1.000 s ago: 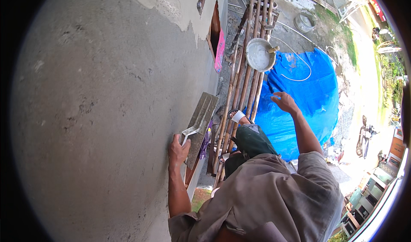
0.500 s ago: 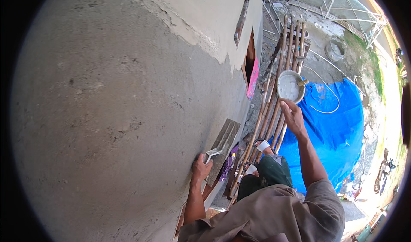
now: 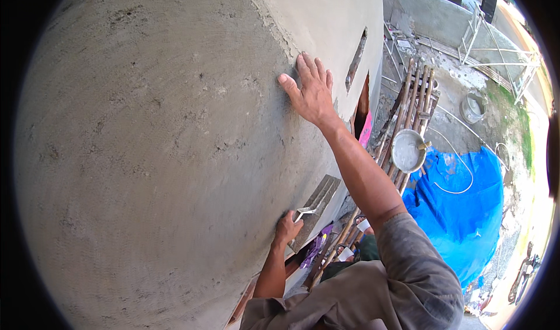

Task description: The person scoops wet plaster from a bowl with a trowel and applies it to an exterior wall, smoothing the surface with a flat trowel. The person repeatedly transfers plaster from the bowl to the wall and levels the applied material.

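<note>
My right hand is spread against the grey wall, its fingers apart at the ragged edge between the rough, darker plaster and the smoother, paler coat. Lower down, my left hand grips the handle of a plastering float. The float is a long, grey rectangular board with ridges along its back, held tilted close to the wall. Right of my right forearm, a round bucket of grey wet mix stands on the poles, with a handle sticking out over its rim.
A scaffold of wooden poles runs along the wall below me. A blue tarp covers ground to the right, with a pale hose over it. Another bucket stands farther off. Narrow openings break the wall, one near a pink piece.
My right hand has swung from beside the bucket up and left onto the wall, its fingers now spread. My left hand still holds the float. The view has shifted.
</note>
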### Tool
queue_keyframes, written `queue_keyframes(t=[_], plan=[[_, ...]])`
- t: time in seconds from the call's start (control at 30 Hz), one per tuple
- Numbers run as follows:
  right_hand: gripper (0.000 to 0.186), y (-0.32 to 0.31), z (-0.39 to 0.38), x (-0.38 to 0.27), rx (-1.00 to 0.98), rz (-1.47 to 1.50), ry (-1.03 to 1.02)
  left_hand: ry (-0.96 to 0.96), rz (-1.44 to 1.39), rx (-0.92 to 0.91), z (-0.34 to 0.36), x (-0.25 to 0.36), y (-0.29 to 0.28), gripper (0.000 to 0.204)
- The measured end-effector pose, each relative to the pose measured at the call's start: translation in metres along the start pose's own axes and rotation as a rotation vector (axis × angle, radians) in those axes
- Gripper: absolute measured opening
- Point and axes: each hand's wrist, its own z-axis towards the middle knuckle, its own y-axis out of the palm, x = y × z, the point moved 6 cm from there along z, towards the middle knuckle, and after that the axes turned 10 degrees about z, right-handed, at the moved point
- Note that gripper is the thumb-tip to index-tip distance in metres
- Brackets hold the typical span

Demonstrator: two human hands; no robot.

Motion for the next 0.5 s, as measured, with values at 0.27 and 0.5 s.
queue_keyframes(t=[0.27,0.5], plan=[[0.078,0.003,-0.040,0.025,-0.088,-0.040,-0.019,0.019,0.104,-0.025,0.000,0.007,0.003,0.056],[0.042,-0.068,-0.210,0.172,-0.017,0.024,0.475,-0.079,-0.323,-0.015,-0.031,0.023,0.020,0.058]])
